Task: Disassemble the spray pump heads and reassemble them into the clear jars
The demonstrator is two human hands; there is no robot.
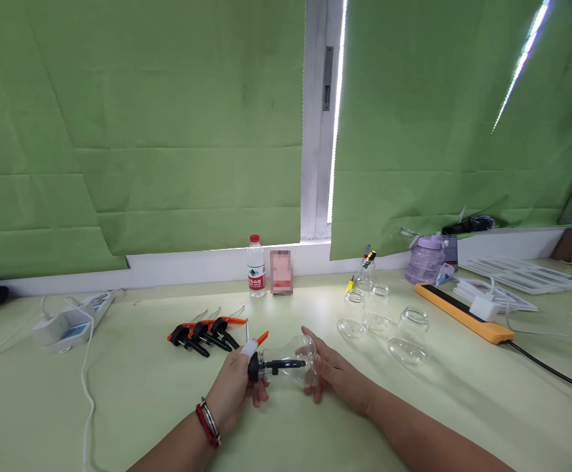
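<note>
A clear jar point(293, 351) lies on its side between my hands, low over the table. My right hand point(332, 370) is closed around its wide base. At the neck end, my left hand point(234, 383) grips a black cap point(253, 367) with an orange lever and a thin metal rod. From that cap a black stem point(286, 364) reaches along inside the jar. Left of it lie three similar black caps point(201, 332) with orange parts, metal rods and black stems. Several clear jars stand to the right, the nearest jar point(409, 337) beside my right forearm.
A water bottle point(256, 269) and a small pink card point(282, 272) stand at the back. An orange power strip point(462, 313), a purple jug point(426, 259) and paper sheets point(526, 272) are on the right. A white power strip point(76, 321) with cables sits left.
</note>
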